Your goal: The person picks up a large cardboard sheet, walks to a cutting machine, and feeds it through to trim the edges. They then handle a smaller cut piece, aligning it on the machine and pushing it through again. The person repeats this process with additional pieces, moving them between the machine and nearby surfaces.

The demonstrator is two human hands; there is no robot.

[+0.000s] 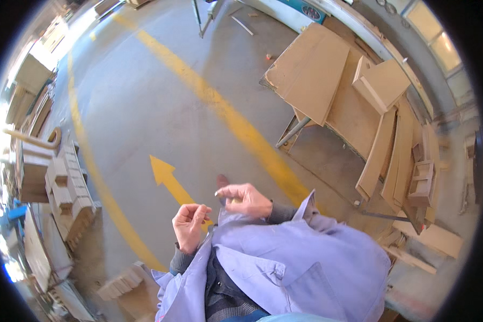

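Head view, hands (pixel 189 225) apart, open floor (pixel 129 118) between yellow lines (pixel 233 123)

Small object (pixel 217 194) at fingertips of right hand (pixel 247 200): pale, with darker edge; too tiny and blurred to identify. Sits above floor, near but apart from left hand (pixel 190 224).

Coat (pixel 311 273): pale lavender, worn, front hanging open. Cloth loose, creased, bunched in small gather near middle; pointed fold sticks up on right side. Upper front edge lies just under right hand, other edge beside left hand. Cannot tell whether either hand touches cloth.
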